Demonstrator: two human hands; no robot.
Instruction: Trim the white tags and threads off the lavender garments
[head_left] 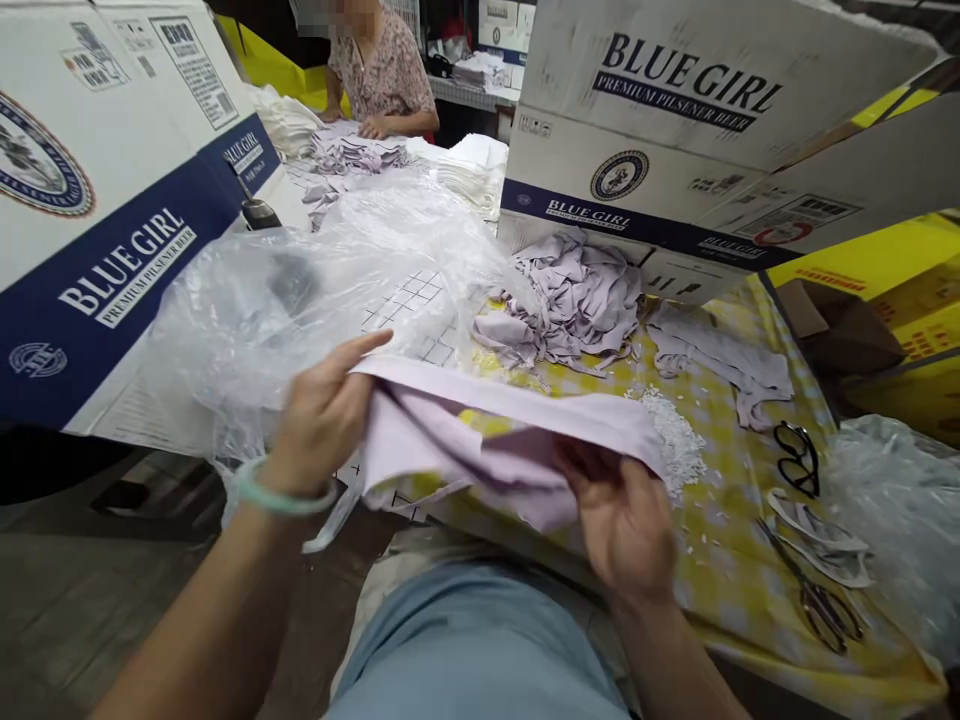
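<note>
A pale lilac garment piece [480,430] is stretched between both my hands above the table's near edge. My left hand [322,415], with a green bangle on the wrist, grips its left end, fingers closed over the fabric. My right hand [626,520] pinches the lower right part from underneath. Behind the garment lies a heap of the same lilac pieces [577,300] on a yellow checked tablecloth [720,560].
A big clear plastic bag [300,290] lies at left. Blue Girl beer cartons [105,220] stand left and right [675,130]. Scissors [821,600], black glasses [799,458] and white scraps [675,435] lie at right. Another person [382,75] handles lilac fabric at the far end.
</note>
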